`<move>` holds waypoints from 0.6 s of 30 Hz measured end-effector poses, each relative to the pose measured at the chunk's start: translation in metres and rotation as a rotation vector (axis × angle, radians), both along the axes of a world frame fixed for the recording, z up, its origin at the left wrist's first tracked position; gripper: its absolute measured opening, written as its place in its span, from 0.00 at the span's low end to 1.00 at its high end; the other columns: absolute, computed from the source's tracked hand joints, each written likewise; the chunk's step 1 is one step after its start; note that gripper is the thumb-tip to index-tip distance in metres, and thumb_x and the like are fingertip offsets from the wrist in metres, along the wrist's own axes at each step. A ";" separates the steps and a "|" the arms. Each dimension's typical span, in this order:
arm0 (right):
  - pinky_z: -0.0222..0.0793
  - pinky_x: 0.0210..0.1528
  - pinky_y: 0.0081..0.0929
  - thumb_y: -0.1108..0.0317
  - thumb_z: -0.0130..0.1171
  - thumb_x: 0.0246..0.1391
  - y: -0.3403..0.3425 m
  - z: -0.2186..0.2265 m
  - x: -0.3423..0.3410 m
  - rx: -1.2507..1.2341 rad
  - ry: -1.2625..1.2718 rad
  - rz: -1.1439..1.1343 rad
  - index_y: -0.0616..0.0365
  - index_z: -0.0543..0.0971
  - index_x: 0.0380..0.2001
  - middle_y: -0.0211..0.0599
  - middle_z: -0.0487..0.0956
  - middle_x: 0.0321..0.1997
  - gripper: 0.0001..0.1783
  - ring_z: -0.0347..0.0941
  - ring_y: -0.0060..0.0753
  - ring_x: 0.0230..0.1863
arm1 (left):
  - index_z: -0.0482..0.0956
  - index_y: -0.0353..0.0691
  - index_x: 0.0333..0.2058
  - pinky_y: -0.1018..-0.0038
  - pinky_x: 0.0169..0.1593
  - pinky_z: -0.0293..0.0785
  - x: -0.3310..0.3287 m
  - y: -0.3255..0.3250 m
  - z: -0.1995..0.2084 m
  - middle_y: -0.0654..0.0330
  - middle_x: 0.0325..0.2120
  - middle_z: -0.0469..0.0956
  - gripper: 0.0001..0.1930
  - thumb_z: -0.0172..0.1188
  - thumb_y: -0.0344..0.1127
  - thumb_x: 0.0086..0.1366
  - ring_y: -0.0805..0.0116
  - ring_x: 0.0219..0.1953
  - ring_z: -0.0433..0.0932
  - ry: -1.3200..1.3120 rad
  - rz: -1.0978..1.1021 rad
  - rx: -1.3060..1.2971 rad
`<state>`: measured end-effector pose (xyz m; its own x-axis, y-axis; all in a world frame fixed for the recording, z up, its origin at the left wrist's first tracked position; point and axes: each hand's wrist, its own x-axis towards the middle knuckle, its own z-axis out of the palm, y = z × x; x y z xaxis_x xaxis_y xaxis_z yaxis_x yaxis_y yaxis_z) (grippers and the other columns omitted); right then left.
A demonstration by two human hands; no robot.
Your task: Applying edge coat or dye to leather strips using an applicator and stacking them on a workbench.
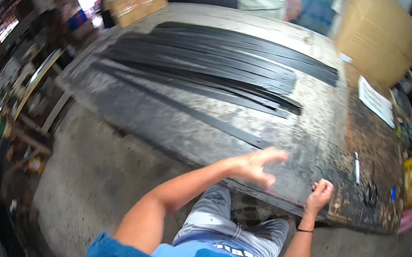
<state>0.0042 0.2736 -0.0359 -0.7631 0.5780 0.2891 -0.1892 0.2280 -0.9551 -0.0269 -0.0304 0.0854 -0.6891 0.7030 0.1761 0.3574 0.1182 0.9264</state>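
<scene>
Dim, busy workshop all around, with a worn grey bench (pixel 152 123) in front; on top, toward the back, a messy pile of long, flat black strips (pixel 201 62), laid mostly side to side; nearer, one loose black strip (pixel 207 119), lying aslant, right end close to the left hand (pixel 254 164); left grip wide, thumb and fingers spread, a bit blurry, nothing seen inside; hard to tell if touching the strip or just above; right hand (pixel 320 190) by the near edge, fingers bent in; cannot tell if closed on something small; off to the right, on brown wood (pixel 371 146), a paper sheet (pixel 377 102) and a white marker (pixel 357 167); step in hand, as a guess: taking up or letting go of the loose strip, cannot tell which; next move, if taking up: pinch the right end with the left thumb and fingers, then lift gently, clear of the pile.
</scene>
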 end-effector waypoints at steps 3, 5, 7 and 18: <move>0.71 0.30 0.20 0.67 0.54 0.62 -0.008 0.001 -0.003 -0.055 0.017 0.011 0.59 0.71 0.32 0.28 0.70 0.30 0.08 0.70 0.19 0.27 | 0.64 0.32 0.61 0.51 0.65 0.51 0.084 -0.007 0.075 0.41 0.62 0.58 0.64 0.59 0.82 0.35 0.44 0.65 0.56 -0.073 -0.808 0.318; 0.70 0.30 0.20 0.68 0.54 0.62 -0.008 0.004 -0.001 -0.050 0.031 0.028 0.61 0.71 0.31 0.29 0.69 0.31 0.08 0.70 0.19 0.27 | 0.72 0.28 0.51 0.50 0.62 0.54 0.121 -0.010 0.121 0.39 0.57 0.64 0.45 0.62 0.68 0.52 0.42 0.62 0.61 0.090 -1.122 0.471; 0.69 0.30 0.20 0.68 0.53 0.62 -0.007 0.006 -0.001 -0.039 0.049 0.020 0.61 0.71 0.31 0.29 0.69 0.30 0.08 0.69 0.19 0.27 | 0.76 0.32 0.41 0.51 0.60 0.58 0.137 -0.021 0.143 0.44 0.48 0.73 0.24 0.58 0.51 0.63 0.43 0.55 0.70 0.138 -1.103 0.571; 0.69 0.29 0.18 0.65 0.52 0.64 -0.007 0.019 0.010 -0.129 0.009 0.024 0.59 0.70 0.31 0.27 0.71 0.26 0.10 0.66 0.15 0.25 | 0.69 0.38 0.42 0.80 0.17 0.61 0.096 -0.131 0.129 0.63 0.23 0.70 0.19 0.53 0.42 0.53 0.77 0.16 0.64 -0.676 0.436 0.628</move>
